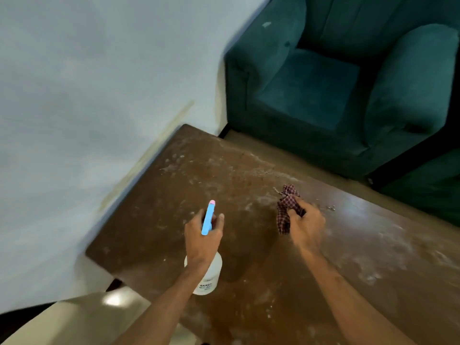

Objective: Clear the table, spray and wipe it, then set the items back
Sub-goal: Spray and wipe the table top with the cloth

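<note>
while the left hand [202, 239] grips the spray bottle [208, 276] by its neck, fingers curled round the blue trigger head, the bottle's pale translucent body hangs below the wrist, over the near left part of the table [154, 220]; i cannot tell whether its base touches the top or is held just above it. the pink tip of the nozzle points away from the person, toward the far end of the table. the right hand [307, 226] is closed on a bunched cloth [286, 210], dark red with a small check, and the cloth sticks out past the fingers to the left and the far side, low over the table near its middle; whether it presses on the wood is not clear, as the hand is a little blurred. the two hands are apart, with bare tabletop between them. the brown top is mottled with whitish streaks, specks and wet-looking patches, thickest along the far edge and on the right side. just beyond the right hand lies a pale speck too small to name. the table's left edge runs close along a pale blue-grey wall [87, 95]. beyond the far edge stands a teal armchair [323, 100], beige floor [82, 319] shows at the near left, and part of a second green seat [428, 188] shows at the right edge.
</note>
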The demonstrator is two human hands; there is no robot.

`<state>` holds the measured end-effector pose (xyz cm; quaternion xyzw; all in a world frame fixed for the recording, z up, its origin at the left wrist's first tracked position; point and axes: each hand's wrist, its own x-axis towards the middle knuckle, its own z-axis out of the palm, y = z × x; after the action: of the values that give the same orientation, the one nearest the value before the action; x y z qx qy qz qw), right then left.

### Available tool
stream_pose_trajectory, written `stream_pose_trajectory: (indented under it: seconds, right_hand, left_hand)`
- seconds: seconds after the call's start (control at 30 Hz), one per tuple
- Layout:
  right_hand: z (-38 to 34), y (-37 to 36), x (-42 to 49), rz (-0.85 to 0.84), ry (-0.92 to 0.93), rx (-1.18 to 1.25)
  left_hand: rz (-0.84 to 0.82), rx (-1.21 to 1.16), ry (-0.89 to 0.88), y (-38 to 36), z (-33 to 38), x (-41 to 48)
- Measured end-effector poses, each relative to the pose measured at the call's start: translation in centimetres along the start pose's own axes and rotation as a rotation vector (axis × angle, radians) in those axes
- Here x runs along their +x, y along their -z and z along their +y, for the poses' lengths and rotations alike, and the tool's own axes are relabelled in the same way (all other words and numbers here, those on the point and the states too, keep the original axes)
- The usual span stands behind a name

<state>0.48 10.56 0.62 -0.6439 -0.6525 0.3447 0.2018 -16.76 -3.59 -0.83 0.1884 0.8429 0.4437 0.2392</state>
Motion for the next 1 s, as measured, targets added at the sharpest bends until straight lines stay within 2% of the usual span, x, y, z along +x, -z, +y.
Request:
stream_pose_trajectory:
  seconds: [0.1, 0.23, 0.57, 0.87, 1.0]
  right_hand:
    - [-3.1, -3.7, -1.5, -0.089, 0.060, -0.008]
    - [-6.6, -7.8, -3.8, -0.183, 0.124, 0.015]
    - [-11.4, -15.1, -9.2, -0.337, 0.285, -0.036]
    - [-11.7, -16.8, -8.5, -0.341, 0.279, -0.036]
    - [-10.9, -16.9, -6.4, -0.307, 0.267, -0.031]
  left_hand:
    - [0.057, -0.006, 0.078, 4.5, -2.7, 0.1]
    - [0.217, 0.013, 0.145, 9.1, -5.7, -0.4]
    - [0.452, -0.095, 0.196, 16.0, -10.2, -3.1]
    - [0.418, -0.145, 0.200, 16.1, -10.2, -1.5]
    - [0.323, -0.159, 0.187, 14.7, -9.0, 1.1]
